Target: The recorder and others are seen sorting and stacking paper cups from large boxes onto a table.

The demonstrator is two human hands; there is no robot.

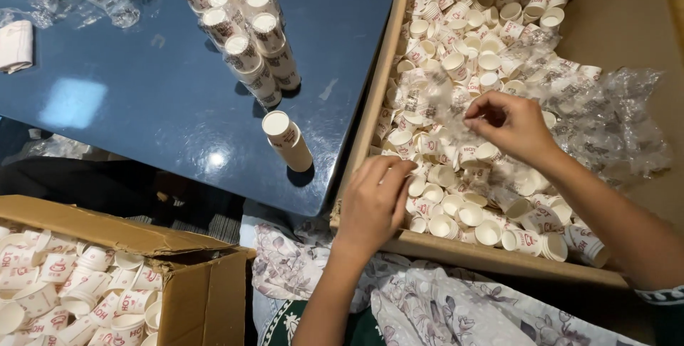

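Left hand: fingers curled over loose paper cups at the near wall of the large cardboard box; hold not discernible. Right hand: pinching clear plastic wrap mid-box. Blue table abuts the box; cup stacks there, open surface around.

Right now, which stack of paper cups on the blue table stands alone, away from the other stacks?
The short stack near the table's front edge. It stands by itself, while the taller stacks are crowded together further back.
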